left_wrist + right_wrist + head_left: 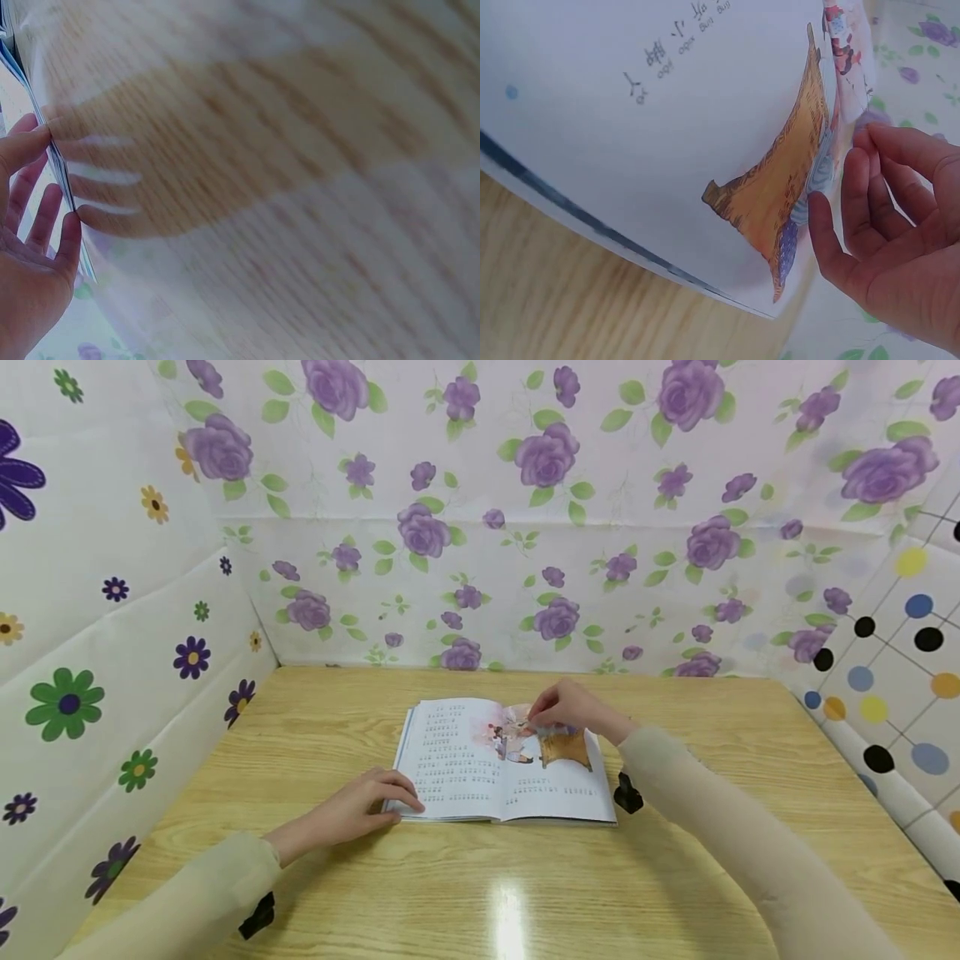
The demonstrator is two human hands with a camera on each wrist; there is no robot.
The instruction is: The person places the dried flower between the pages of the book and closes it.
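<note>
An open book (457, 785) with printed text and a coloured picture lies on the wooden table. My left hand (367, 806) rests at its lower left corner, with fingers on the page and the thumb at the edge. The left wrist view shows that hand (37, 232) beside the thin book edge (64, 176). My right hand (570, 706) is over the upper part of the right page, its loosely bent fingers by the picture. Seen from the right wrist, this hand (892, 210) has its little finger at the brown drawn shape (780, 180); no held thing shows.
The table (315, 718) meets a flowered cloth (480, 568) at the back. Patterned cloths also rise at the left (112, 635) and right (900, 693). Dark wrist pieces hang under both sleeves. Light reflects off the table's front.
</note>
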